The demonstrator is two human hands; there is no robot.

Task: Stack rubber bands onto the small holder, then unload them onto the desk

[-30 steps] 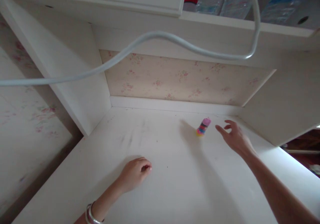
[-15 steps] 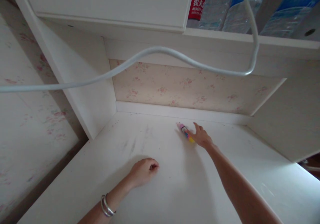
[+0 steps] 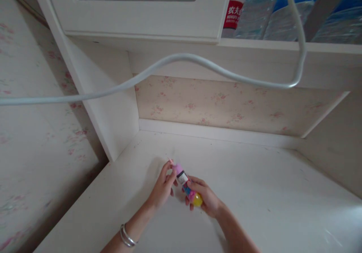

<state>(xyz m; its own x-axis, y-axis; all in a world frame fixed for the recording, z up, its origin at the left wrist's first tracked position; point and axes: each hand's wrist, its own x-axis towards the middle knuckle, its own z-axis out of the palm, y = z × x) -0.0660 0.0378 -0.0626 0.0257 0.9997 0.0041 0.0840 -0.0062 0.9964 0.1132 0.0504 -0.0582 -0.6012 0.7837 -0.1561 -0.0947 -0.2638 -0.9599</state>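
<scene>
Pink-capped, yellow-bottomed plastic bottle (image 3: 183, 178): tilted, over smooth white desk (image 3: 249, 185)
Right hand (image 3: 206, 197): gripping its lower part
Left hand (image 3: 161, 188): fingers at the cap (image 3: 178, 168), grip unclear

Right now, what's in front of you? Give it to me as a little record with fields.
left hand: fingers at the pink end of the bottle; firm hold unclear
right hand: holding the bottle near its yellow end
bottle position: slanted
bangles: silver, on the left wrist
surface: white desk below the hands
cord: pale, crossing the view above the hands
</scene>
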